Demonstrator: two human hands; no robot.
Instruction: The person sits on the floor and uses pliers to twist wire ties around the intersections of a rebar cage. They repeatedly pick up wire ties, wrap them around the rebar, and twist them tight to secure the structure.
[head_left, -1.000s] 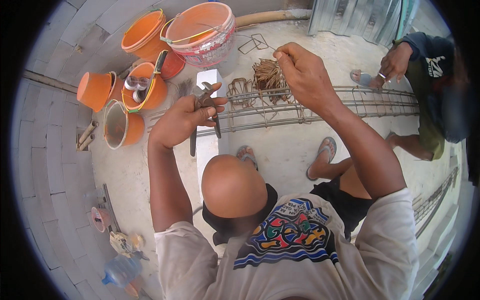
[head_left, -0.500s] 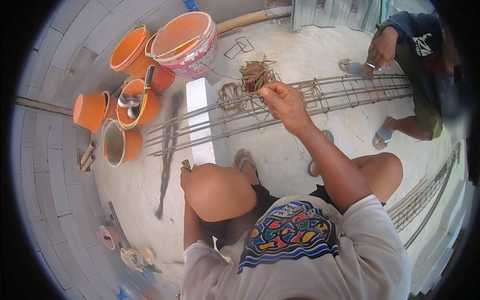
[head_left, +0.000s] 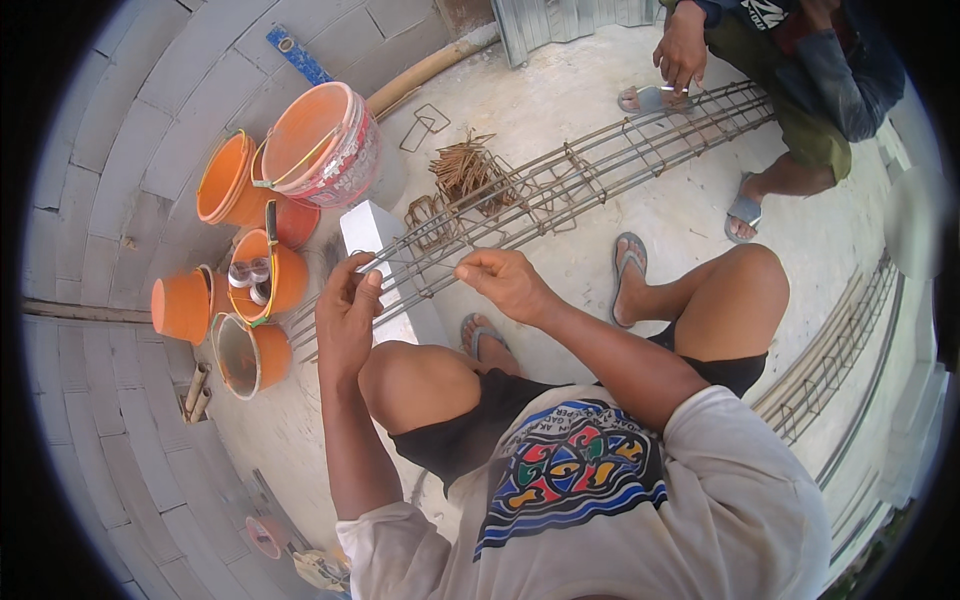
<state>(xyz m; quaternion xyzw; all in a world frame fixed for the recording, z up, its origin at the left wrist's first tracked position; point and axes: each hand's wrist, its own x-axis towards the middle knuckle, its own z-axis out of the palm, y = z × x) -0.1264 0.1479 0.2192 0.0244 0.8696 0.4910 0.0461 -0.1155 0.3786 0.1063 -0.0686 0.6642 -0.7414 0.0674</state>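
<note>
A long rebar cage (head_left: 590, 178) of steel rods tied with square stirrups runs from near left to far right, its near part resting over a white block (head_left: 365, 228). My left hand (head_left: 345, 315) is at the loose rod ends, fingers curled and thumb raised against the outer rod. Whatever lies within those fingers is hidden. My right hand (head_left: 508, 287) pinches thumb and fingertips together at the cage's near side, close to a stirrup. Anything between these fingertips is too small to make out. Beyond the cage lies a heap of bent stirrups (head_left: 468, 172).
Orange buckets (head_left: 255, 355) and a large white-red bucket (head_left: 345, 155) stand along the block wall at left. A blue level (head_left: 298, 55) leans there. Across the cage sits another person, a hand (head_left: 683, 50) holding a cigarette. More rebar cages (head_left: 825, 370) lie at right.
My left hand has risen from beside my knee to the rod ends. My right hand has moved down and left along the cage. The view has shifted and turned.
</note>
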